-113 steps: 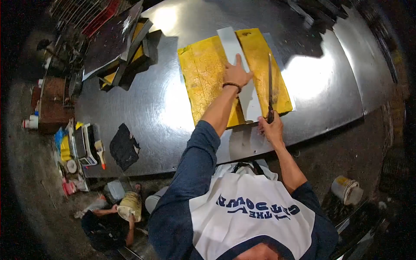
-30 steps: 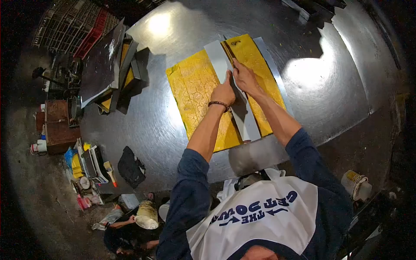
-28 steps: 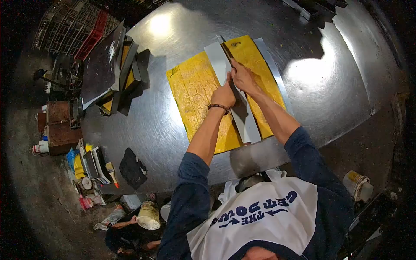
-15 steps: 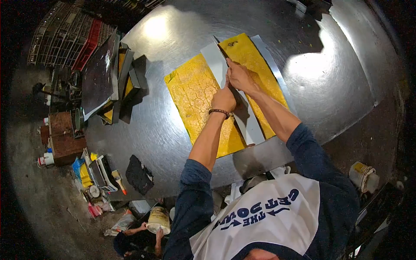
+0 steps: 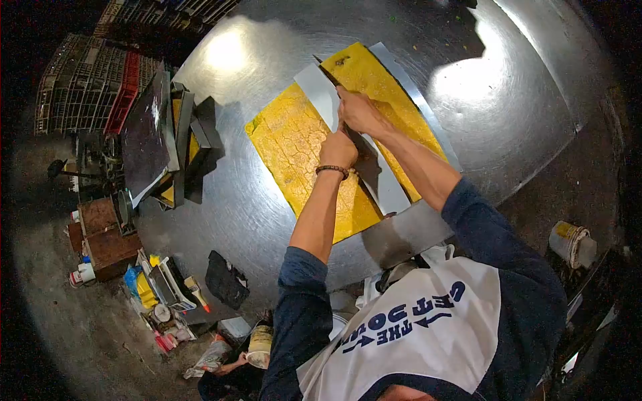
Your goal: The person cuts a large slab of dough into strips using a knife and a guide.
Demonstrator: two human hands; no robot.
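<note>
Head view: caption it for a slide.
Both hands, left and right, press a grey strip on a yellow mat.

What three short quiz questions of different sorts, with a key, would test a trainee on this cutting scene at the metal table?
1. True or false: the left hand presses on the grey strip.
2. What lies under the strip? A) red crate B) yellow sheet C) cloth
3. What does the right hand hold against the strip's edge?

Key: 1 true; 2 B; 3 a long blade.
</note>
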